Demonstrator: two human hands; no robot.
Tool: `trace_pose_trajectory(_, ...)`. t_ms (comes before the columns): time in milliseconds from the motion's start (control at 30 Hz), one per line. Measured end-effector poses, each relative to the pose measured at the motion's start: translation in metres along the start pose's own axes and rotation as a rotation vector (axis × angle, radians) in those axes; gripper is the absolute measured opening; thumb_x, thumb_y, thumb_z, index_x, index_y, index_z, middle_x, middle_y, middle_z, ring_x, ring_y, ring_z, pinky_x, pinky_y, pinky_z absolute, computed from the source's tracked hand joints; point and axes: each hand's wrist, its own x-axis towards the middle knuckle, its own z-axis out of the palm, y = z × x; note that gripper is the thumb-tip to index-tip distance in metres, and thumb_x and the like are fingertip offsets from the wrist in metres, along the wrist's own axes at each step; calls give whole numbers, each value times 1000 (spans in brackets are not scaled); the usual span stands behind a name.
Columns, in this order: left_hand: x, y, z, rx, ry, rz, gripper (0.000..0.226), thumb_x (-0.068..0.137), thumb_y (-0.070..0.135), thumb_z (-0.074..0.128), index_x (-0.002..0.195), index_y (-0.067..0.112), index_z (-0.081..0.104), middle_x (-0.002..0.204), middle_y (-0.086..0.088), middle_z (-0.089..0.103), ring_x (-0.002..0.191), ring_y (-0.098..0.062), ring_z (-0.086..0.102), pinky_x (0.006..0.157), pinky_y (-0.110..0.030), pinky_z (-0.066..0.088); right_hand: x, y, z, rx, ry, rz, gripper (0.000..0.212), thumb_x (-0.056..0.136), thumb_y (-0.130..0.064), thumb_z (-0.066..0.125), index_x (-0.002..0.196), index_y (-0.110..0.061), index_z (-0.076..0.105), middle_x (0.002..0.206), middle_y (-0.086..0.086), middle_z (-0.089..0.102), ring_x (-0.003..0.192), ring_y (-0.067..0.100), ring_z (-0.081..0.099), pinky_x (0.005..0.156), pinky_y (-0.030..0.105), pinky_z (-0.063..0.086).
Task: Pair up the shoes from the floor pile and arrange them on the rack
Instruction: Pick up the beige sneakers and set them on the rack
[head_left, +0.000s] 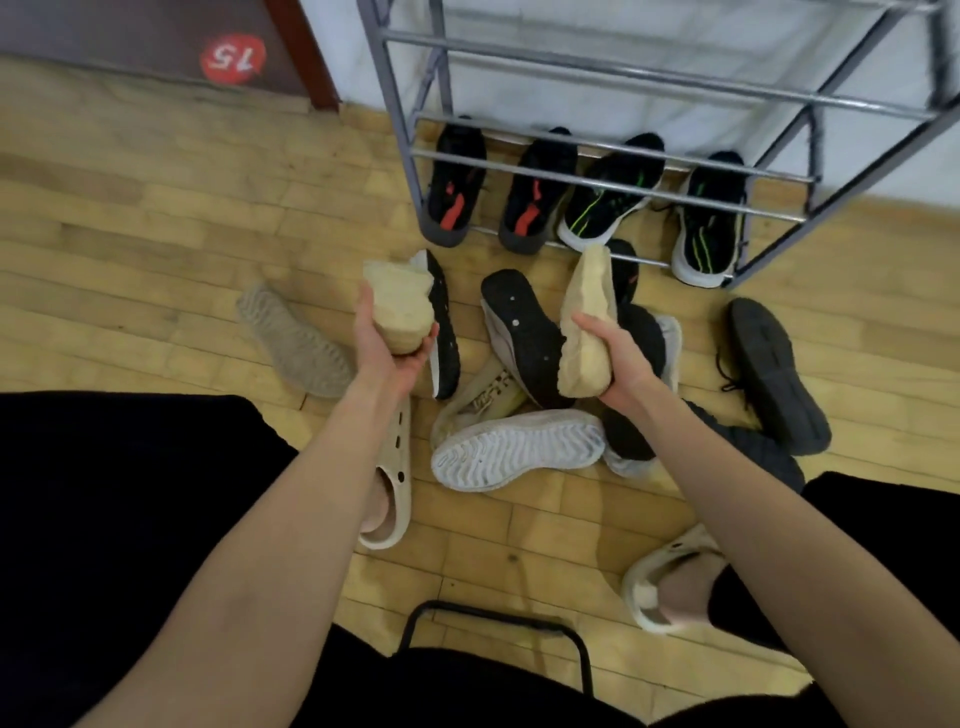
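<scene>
rough cream foam shoe (402, 312) in left hand (382, 345), its twin (587, 322) in right hand (618, 358)

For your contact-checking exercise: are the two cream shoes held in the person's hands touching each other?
Apart. The head view shows the left cream shoe and right cream shoe separated by floor and black soles.

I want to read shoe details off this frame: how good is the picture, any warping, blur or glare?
Head view: wide-angle warp bows the rack rails; soft overall, so the tan shoes in the left hand and right hand lack detail; even light, faint sheen on the floor, no harsh glare.
</scene>
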Motion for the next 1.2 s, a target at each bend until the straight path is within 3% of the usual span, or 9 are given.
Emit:
trace_pose_trajectory(100,-17,-15,5,112,-29,-5,75,79,76,48,122,15,60,112,-12,65,88,-26,61,54,-25,51,-11,-8,-14,-42,12,-75,62,85,-27,67,139,-9,41,98,9,55,90,22,55,81,36,47)
trace_pose_trajectory(267,-41,-31,23,416,-114,3,76,80,78,41,131,23,52,124,-7,61,103,-22,57,62,-30,55,-32,-13,-37,-118,73,-147,66,83,-30,65,140,-8,39,110,13,55,99,29,56,87,44,48)
trace_pose_trajectory(367,-50,-39,37,590,-113,68,63,85,60,57,138,30,40,129,-4,54,113,-26,54,79,-48,57,-46,-16,-47,-108,94,-150,73,75,-32,62,139,-4,40,103,13,56,89,26,57,72,37,49)
trace_pose_trajectory(467,-53,-47,52,680,-92,144,55,81,35,71,128,32,42,125,-2,53,112,-27,54,88,-58,52,-50,-20,-57,-254,169,-221,83,71,-34,62,146,-18,30,129,11,51,113,30,53,91,44,49)
trace_pose_trajectory(600,-50,-60,70,775,-118,315,46,68,22,80,103,28,51,109,1,62,103,-22,61,90,-49,52,-51,-21,-68,-770,493,-422,97,70,-41,73,149,-38,16,143,15,33,130,36,33,104,46,36)
trace_pose_trajectory(700,-43,-69,77,1011,-79,492,54,62,30,84,102,29,47,122,0,50,102,-15,57,89,-35,50,-55,-25,-73,-958,684,-486,103,64,-48,77,148,-34,19,143,21,25,132,42,25,109,50,27)
trace_pose_trajectory(767,-37,-74,81,1216,-37,616,62,61,35,85,104,29,40,122,1,37,103,-14,50,91,-33,45,-56,-31,-76,-998,748,-509,102,63,-48,78,147,-31,22,143,22,27,131,41,27,110,51,26)
trace_pose_trajectory(933,-21,-80,97,1531,-65,845,68,63,36,84,111,19,39,129,-8,35,119,-29,40,100,-39,37,-49,-45,-87,-968,795,-544,98,62,-43,80,144,-27,27,135,17,36,125,37,33,106,48,28)
trace_pose_trajectory(1200,15,-88,146,1675,-141,990,69,66,34,83,118,15,43,130,-11,35,120,-32,35,96,-33,32,-13,-70,-101,-968,802,-552,84,65,-41,75,136,-21,34,133,16,42,124,37,36,105,46,29)
